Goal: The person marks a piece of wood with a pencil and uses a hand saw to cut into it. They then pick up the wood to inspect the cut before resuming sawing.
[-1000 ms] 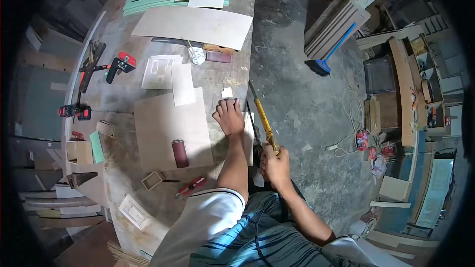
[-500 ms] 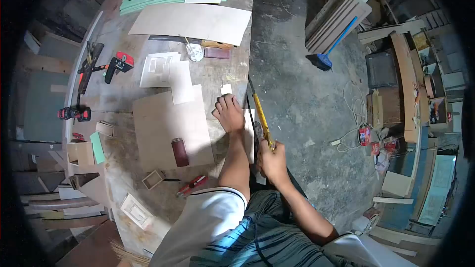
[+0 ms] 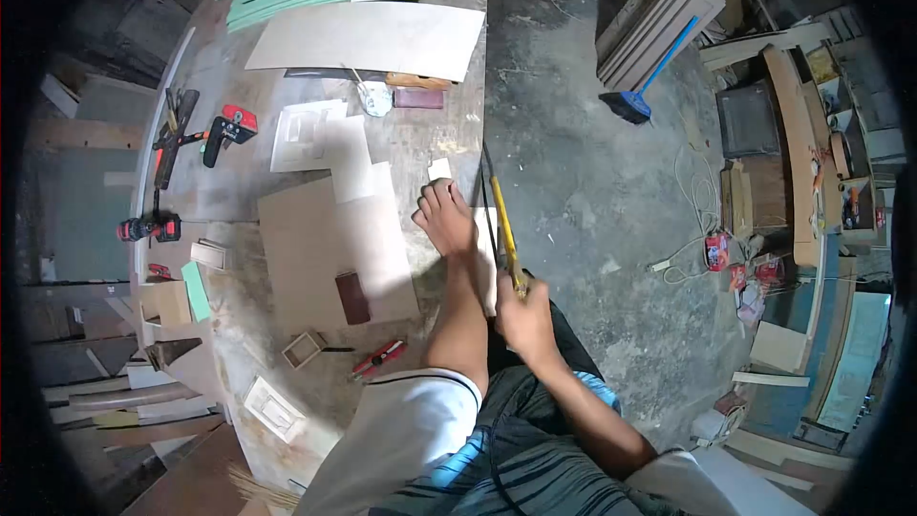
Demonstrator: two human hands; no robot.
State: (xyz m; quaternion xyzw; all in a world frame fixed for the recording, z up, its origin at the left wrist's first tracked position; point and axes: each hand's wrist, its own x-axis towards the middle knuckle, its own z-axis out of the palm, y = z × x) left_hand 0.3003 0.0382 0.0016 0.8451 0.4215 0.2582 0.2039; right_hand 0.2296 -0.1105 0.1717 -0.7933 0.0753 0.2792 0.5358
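My left hand (image 3: pixel 447 217) rests at the right edge of the wooden table (image 3: pixel 229 268), its bent fingers pressed together over a small pale piece (image 3: pixel 439 168) that shows beyond the knuckles. Just past the table edge, my right hand (image 3: pixel 525 317) is wrapped round the near end of a long, thin yellow-framed saw (image 3: pixel 506 229). The saw points away from me, beside a pale strip (image 3: pixel 486 253) to the right of my left forearm. Its handle is mostly hidden in my fist.
Thin boards (image 3: pixel 330 229), a dark red block (image 3: pixel 352 298), a red-handled tool (image 3: pixel 380 359) and a cordless drill (image 3: pixel 150 226) lie on the table. On the concrete floor are a blue broom (image 3: pixel 630 105) and a pale cable (image 3: pixel 702 201). Wood scraps line the right side.
My right hand has shifted slightly towards my body with the saw. My left hand keeps its place on the pale piece. The camera view has moved a little.
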